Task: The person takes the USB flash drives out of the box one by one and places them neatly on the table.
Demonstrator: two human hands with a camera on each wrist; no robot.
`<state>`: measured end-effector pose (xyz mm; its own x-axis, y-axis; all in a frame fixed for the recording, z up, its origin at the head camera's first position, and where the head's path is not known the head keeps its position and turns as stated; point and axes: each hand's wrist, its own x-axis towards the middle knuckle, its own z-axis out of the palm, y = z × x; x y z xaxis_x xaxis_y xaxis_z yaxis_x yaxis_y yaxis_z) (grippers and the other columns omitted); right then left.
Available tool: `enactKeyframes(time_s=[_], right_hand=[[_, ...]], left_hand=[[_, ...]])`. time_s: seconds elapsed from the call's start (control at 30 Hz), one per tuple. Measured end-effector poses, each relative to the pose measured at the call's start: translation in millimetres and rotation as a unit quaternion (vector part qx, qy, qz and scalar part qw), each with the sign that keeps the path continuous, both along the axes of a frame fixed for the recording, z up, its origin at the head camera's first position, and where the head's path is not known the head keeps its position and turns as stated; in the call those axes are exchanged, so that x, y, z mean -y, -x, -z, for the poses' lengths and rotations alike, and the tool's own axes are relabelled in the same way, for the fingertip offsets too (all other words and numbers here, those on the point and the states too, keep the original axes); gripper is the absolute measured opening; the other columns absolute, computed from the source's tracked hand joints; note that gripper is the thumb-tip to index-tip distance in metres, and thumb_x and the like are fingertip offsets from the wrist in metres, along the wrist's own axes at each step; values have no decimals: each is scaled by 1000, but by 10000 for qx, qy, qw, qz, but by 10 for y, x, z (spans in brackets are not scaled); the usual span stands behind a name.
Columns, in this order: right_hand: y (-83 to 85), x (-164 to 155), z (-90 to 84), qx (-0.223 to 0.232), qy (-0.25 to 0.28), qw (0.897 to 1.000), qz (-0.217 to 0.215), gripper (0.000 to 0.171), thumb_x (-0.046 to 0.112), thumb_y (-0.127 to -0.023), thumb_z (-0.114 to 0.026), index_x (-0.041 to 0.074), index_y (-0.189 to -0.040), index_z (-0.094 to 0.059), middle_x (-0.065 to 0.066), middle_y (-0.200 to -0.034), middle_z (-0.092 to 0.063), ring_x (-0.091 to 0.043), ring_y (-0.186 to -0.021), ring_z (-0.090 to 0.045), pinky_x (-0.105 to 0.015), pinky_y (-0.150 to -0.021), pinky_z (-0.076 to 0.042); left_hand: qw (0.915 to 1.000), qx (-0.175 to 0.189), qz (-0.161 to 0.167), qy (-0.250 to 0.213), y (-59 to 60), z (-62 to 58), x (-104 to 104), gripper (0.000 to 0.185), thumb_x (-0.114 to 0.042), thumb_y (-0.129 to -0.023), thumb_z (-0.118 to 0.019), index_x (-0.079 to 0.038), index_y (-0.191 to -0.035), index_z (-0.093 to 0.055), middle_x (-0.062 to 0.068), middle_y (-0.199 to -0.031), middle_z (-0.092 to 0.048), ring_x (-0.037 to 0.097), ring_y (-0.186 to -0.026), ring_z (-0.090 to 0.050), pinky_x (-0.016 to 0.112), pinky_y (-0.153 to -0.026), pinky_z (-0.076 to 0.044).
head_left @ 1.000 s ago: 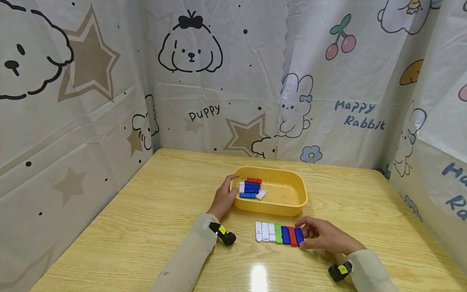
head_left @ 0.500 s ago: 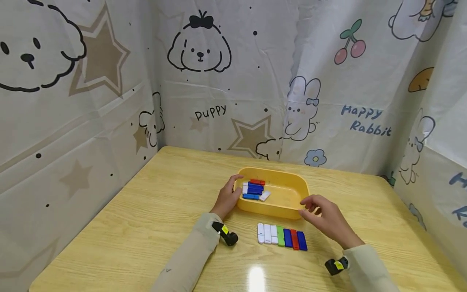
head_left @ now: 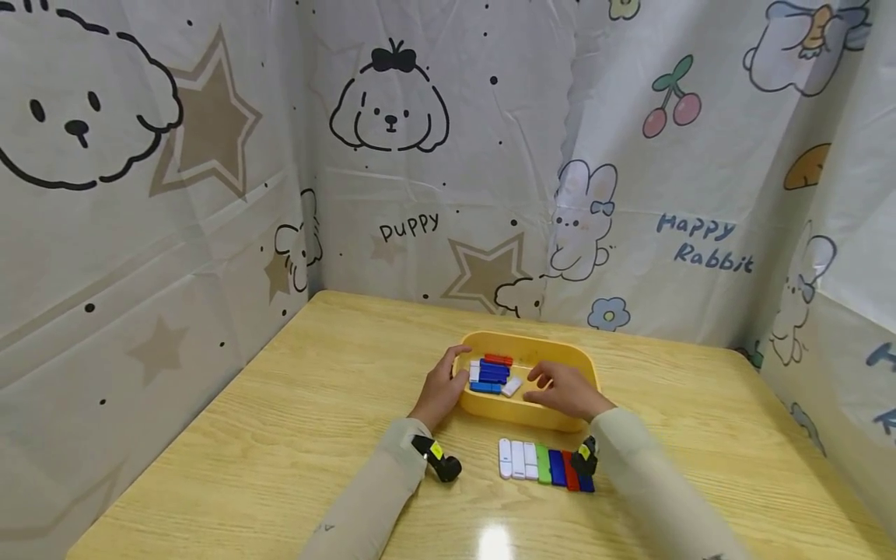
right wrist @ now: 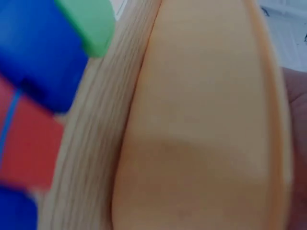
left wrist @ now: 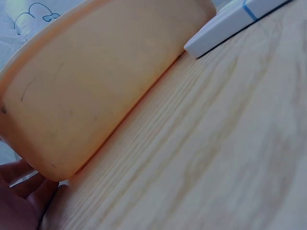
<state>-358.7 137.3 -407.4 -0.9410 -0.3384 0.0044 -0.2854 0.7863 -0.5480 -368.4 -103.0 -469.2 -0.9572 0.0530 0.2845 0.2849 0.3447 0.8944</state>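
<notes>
A yellow plastic basin (head_left: 521, 416) stands on the table, with small flat sticks inside that look like USB flash drives. My left hand (head_left: 439, 389) holds the basin's left end, thumb at the rim; in the left wrist view its fingers (left wrist: 29, 187) lie against the outer wall. My right hand (head_left: 568, 390) reaches over the near rim into the basin, fingers apart and nothing between them. Just left of its fingertips lies a loose white stick (head_left: 512, 386). Blue sticks (head_left: 494, 372), a light blue stick (head_left: 485, 387) and a red stick (head_left: 498, 359) are grouped at the left.
In front of the basin runs a side-by-side row of similar sticks: white (head_left: 518, 460), green (head_left: 543, 464), blue and red ones. The right wrist camera (head_left: 585, 456) overlaps the row's right end. Printed curtains (head_left: 413, 179) enclose the wooden table (head_left: 266, 451).
My right hand has left the right end of the row, moved up past the basin's right corner, and come left into the basin. My left hand stays at the basin's left end.
</notes>
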Motion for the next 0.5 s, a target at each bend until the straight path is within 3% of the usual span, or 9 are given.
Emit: enactKeyframes(time_s=[0.3, 0.5], right_hand=[[211, 201, 102, 560, -32, 9984, 117, 52, 35, -81, -76, 5, -119, -58, -7, -95, -62, -21, -84, -55, -35, -79, -49], [313, 275, 172, 425, -184, 9989, 1, 50, 28, -79, -79, -1, -113, -57, -6, -89, -61, -20, -80, -55, -34, -78, -49]], left_hand=[[10000, -53, -32, 11, 7, 20, 8, 43, -15, -91, -48, -21, -134, -50, 5, -145, -45, 23, -132, -42, 47, -108, -33], [9999, -81, -21, 81, 27, 34, -2, 44, -17, -91, -47, -21, -134, -49, 4, -146, -44, 22, -134, -40, 46, -109, -32]])
